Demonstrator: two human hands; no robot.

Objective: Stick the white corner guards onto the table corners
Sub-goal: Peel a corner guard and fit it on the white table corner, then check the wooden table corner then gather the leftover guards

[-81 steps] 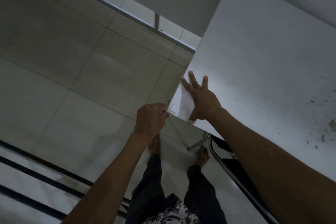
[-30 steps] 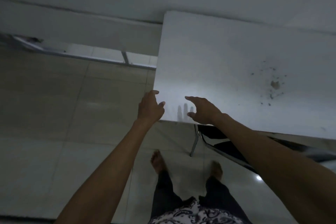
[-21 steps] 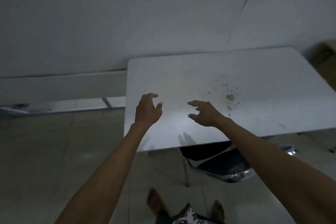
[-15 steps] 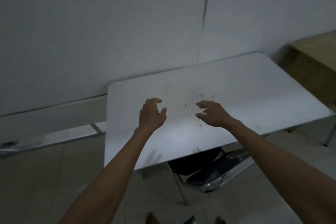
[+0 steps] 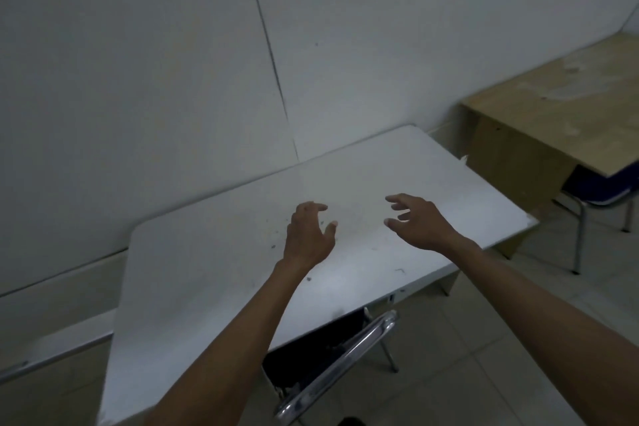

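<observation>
Hands hover empty over the white table [image 5: 214, 273]: the left hand [image 5: 307, 235] and right hand [image 5: 420, 223] both have loosely spread, slightly curled fingers and hold nothing. No loose corner guard shows anywhere in view, so one must be found first. Judging by the layout, the far right corner [image 5: 530, 220] looks reachable next; seat the guard squarely on the corner, then press firmly on each face

The table [image 5: 214, 287] under the fingers [image 5: 316, 207] is plain white, flecked with small dark specks [image 5: 276, 235] just left of them. The wall [image 5: 138, 62] beyond is white. Below the fingers, the chair [image 5: 321, 356] is black with a chrome frame. Far right, a desk [image 5: 560, 114] is light wood-brown. The floor [image 5: 466, 339] tiles are pale beige.
</observation>
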